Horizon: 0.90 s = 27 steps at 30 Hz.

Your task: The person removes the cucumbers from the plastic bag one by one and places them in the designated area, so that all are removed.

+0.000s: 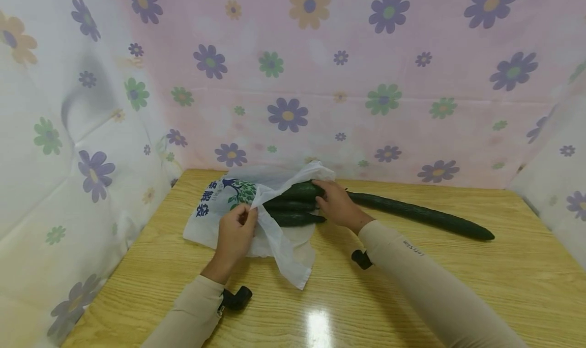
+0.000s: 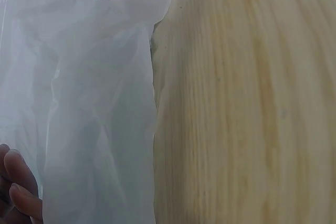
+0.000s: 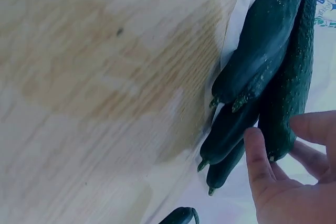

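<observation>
A white plastic bag (image 1: 215, 228) with a printed tree and dark characters lies on its side, its mouth facing right. My left hand (image 1: 233, 236) pinches the near edge of that mouth between thumb and fingers; the left wrist view shows mostly white film. Several dark green cucumbers (image 1: 293, 219) lie partly inside, ends sticking out. My right hand (image 1: 339, 206) holds the end of the farthest cucumber (image 3: 289, 95) at the opening, thumb on one side and fingers on the other. Behind that hand, a long cucumber (image 1: 421, 214) lies on the wooden table (image 1: 151, 292), outside the bag.
Flowered cloth (image 1: 339, 83) hangs behind the table and along both sides. Each wrist carries a black device, one by the left cuff (image 1: 237, 298) and one by the right cuff (image 1: 361, 259). Bright light reflects off the table's front.
</observation>
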### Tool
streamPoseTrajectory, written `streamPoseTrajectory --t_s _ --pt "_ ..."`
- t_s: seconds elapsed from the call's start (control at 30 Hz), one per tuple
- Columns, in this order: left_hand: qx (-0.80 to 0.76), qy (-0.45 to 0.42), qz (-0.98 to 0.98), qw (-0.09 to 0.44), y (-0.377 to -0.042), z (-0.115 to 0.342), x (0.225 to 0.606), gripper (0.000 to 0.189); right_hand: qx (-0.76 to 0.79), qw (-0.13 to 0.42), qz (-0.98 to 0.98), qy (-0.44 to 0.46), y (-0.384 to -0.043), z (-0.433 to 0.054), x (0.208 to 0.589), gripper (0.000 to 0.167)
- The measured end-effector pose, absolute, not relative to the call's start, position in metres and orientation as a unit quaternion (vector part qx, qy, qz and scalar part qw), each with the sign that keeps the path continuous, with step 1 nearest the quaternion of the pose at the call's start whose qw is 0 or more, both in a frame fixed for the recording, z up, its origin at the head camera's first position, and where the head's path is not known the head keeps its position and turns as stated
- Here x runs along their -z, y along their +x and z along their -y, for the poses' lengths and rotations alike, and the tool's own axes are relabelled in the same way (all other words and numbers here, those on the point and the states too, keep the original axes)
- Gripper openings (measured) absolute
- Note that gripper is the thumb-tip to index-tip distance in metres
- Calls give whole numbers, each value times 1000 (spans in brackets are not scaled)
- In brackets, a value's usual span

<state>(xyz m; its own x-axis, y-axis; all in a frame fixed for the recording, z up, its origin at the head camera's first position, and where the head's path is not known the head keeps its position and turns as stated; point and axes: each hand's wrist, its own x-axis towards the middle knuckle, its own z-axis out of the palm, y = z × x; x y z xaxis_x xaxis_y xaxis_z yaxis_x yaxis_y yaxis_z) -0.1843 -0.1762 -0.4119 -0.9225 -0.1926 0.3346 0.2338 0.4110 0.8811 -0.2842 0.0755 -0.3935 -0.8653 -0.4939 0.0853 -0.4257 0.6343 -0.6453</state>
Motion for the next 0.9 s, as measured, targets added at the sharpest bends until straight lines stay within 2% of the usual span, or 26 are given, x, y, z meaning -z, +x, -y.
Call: streamPoseTrajectory --t_s 0.4,0.67,0.9 --pt "538 -7 822 189 -183 175 411 23 379 16 -898 -223 -277 -74 391 47" --pt "536 -10 822 193 -183 175 409 23 405 43 -893 -190 -261 -76 389 47" --pt "534 -8 823 194 -183 174 408 23 430 56 -879 -199 -252 -75 392 46"
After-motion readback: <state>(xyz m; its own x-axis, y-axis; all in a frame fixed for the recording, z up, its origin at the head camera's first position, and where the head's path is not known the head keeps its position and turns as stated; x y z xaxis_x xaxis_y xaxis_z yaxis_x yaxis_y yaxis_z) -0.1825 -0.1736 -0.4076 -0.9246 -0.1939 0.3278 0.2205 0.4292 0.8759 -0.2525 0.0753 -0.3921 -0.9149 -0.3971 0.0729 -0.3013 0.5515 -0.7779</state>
